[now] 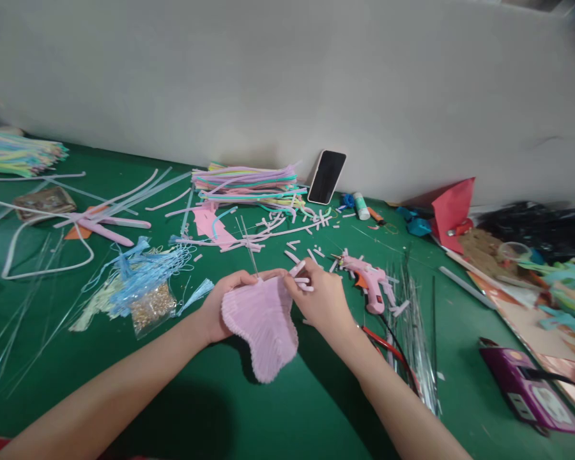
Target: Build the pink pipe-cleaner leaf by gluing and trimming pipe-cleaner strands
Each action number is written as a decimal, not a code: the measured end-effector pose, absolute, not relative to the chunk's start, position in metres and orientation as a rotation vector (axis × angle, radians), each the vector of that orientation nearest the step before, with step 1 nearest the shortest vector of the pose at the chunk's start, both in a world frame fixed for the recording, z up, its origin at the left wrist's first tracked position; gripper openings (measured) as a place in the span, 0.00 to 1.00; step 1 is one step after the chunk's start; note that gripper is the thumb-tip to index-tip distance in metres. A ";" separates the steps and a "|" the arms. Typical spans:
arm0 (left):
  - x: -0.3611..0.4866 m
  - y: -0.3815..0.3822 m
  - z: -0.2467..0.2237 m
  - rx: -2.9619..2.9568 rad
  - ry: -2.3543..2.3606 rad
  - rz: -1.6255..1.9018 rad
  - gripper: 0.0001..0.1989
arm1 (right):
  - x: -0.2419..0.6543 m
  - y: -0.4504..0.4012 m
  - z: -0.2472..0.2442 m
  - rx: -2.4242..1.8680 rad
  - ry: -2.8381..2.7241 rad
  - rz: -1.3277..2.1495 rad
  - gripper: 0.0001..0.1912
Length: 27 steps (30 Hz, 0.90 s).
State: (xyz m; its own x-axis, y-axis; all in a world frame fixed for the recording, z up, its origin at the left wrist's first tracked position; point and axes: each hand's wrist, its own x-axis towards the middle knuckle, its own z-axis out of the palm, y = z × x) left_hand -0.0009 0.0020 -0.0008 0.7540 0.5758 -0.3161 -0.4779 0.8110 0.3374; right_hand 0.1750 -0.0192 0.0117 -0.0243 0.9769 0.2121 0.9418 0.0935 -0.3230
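Note:
A pale pink fuzzy piece (263,326), made of rows of pipe cleaner, tapers to a rounded lower end. My left hand (223,303) is closed on its upper left edge, with the thumb on top. Thin wires (250,249) stick up and away from its upper edge near that thumb. My right hand (321,297) is at the upper right edge, its fingers pinching short pink pipe cleaner pieces (304,281). Whether those pieces touch the fuzzy piece is hard to make out. More short cut pieces (292,256) lie just beyond my right hand.
A pink glue gun (370,278) lies right of my right hand, near thin wires (416,338) and red-handled pliers (381,338). Blue tassels (146,268) and a bag of gold beads (153,306) are left. Pipe cleaner bundles (249,182) and a phone (326,177) stand by the wall.

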 end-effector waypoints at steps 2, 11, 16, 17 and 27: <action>0.000 0.002 -0.001 0.246 0.427 0.577 0.23 | 0.177 -0.018 0.015 -1.862 -2.054 0.151 0.08; -0.002 0.001 -0.003 0.247 0.406 0.544 0.30 | 0.180 -0.010 0.023 -1.744 -2.268 0.274 0.17; -0.003 0.002 -0.001 0.252 0.388 0.537 0.32 | 0.182 -0.009 0.022 -1.688 -2.184 0.429 0.19; -0.003 0.002 0.000 0.258 0.379 0.529 0.32 | 0.183 -0.009 0.022 -1.681 -2.152 0.463 0.19; -0.002 0.003 0.002 0.326 0.281 0.495 0.33 | 0.196 -0.008 0.013 -1.631 -1.928 0.828 0.23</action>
State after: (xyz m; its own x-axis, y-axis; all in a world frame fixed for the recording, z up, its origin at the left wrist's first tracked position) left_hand -0.0017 0.0027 0.0016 0.8438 0.5045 -0.1831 -0.4163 0.8306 0.3699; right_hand 0.1965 -0.0079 0.0132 -0.1749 0.9843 -0.0229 0.6942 0.1068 -0.7118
